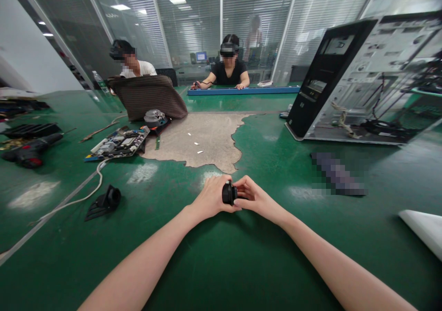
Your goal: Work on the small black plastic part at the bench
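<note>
Between my two hands, just above the green table, is a small black round part that looks like a lens or a cap; its exact kind cannot be made out. My left hand is closed around it from the left. The fingers of my right hand pinch its right side, and they partly hide it. To the left, a black funnel-shaped plastic piece with a round opening and a flat base lies on the table.
A circuit board, a cable and a power drill lie on the left. An open computer case stands at the right, near a blurred dark flat object. Two people wearing headsets sit across the table, one behind a brown bag.
</note>
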`<state>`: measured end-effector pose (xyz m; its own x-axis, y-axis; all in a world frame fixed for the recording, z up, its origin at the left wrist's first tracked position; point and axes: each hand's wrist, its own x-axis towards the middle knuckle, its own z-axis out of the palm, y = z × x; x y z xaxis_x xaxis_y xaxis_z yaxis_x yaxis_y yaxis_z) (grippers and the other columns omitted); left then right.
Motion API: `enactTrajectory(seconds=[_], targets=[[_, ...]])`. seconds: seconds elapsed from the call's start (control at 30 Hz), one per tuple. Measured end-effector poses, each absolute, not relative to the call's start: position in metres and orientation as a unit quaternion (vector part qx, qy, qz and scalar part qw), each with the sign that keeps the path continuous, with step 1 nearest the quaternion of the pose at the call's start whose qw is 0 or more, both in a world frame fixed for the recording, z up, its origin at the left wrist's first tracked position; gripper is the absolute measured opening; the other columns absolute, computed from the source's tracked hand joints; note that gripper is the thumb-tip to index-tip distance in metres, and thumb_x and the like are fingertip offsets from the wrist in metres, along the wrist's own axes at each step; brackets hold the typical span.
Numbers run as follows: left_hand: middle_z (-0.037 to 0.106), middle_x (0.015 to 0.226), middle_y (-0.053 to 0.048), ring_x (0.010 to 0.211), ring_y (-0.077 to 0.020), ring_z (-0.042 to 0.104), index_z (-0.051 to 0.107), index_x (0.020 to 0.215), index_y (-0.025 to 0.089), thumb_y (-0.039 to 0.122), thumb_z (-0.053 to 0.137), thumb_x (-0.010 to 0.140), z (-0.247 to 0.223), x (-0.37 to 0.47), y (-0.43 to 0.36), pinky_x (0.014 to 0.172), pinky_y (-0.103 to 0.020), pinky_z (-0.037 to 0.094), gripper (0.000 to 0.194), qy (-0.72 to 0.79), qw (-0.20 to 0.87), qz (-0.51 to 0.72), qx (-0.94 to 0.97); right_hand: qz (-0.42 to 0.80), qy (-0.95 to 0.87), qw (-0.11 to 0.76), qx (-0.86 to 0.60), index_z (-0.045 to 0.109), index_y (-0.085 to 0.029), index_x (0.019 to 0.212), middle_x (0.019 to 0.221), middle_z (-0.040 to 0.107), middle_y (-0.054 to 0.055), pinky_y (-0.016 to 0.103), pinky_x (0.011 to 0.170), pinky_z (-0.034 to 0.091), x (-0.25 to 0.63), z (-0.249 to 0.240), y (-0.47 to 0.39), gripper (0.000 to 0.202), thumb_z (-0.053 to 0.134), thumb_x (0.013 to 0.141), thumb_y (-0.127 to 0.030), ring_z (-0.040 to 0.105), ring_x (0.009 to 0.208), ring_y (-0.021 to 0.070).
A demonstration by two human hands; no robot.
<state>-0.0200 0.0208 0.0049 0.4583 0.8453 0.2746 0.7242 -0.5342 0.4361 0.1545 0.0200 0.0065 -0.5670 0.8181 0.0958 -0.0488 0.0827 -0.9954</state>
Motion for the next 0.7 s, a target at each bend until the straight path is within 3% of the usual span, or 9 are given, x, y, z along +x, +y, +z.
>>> enactTrajectory(seconds=[0.1,0.23,0.37,0.53,0.7], targets=[[0.051,0.092,-0.003,0.082,-0.0224,0.047,0.038,0.105,0.021,0.049,0.069,0.052,0.0062,-0.0194,0.0204,0.071,-0.033,0.034,0.067,0.465,0.135,0.24,0.841,0.601,-0.637,0.367,-0.313,0.047,-0.021,0.088,0.089,0.054,0.0,0.034,0.085,0.042,0.1537,0.0049,0.0206,0.019,0.057,0.075,-0.031,0.054,0.087,0.0138],[0.051,0.091,-0.002,0.083,-0.0221,0.047,0.039,0.103,0.022,0.046,0.07,0.051,0.0076,-0.0184,0.0199,0.072,-0.032,0.034,0.066,0.468,0.144,0.245,0.837,0.583,-0.636,0.377,-0.339,0.048,-0.021,0.09,0.089,0.054,0.001,0.035,0.085,0.042,0.1511,0.0013,0.0238,0.021,0.056,0.075,-0.034,0.054,0.087,0.0145],[0.051,0.093,-0.002,0.084,-0.0227,0.047,0.039,0.104,0.022,0.046,0.071,0.05,0.0068,-0.0183,0.0201,0.073,-0.033,0.033,0.067,0.468,0.143,0.245,0.837,0.592,-0.637,0.36,-0.336,0.047,-0.022,0.097,0.092,0.055,0.002,0.037,0.087,0.041,0.1521,0.0006,0.025,0.026,0.057,0.075,-0.033,0.054,0.09,0.0153],[0.051,0.093,-0.003,0.086,-0.0237,0.047,0.037,0.106,0.021,0.046,0.07,0.052,0.0044,-0.019,0.021,0.073,-0.033,0.034,0.068,0.47,0.135,0.238,0.839,0.614,-0.641,0.355,-0.294,0.045,-0.022,0.09,0.092,0.054,0.0,0.035,0.089,0.039,0.1555,0.0045,0.0216,0.029,0.065,0.068,-0.026,0.055,0.091,0.0143],[0.051,0.093,-0.002,0.083,-0.0223,0.047,0.038,0.105,0.021,0.049,0.069,0.052,0.0051,-0.0192,0.021,0.072,-0.032,0.033,0.067,0.462,0.136,0.245,0.841,0.595,-0.638,0.372,-0.317,0.047,-0.021,0.089,0.089,0.054,0.0,0.033,0.082,0.043,0.1527,0.0022,0.0222,0.017,0.056,0.076,-0.03,0.055,0.086,0.0136]])
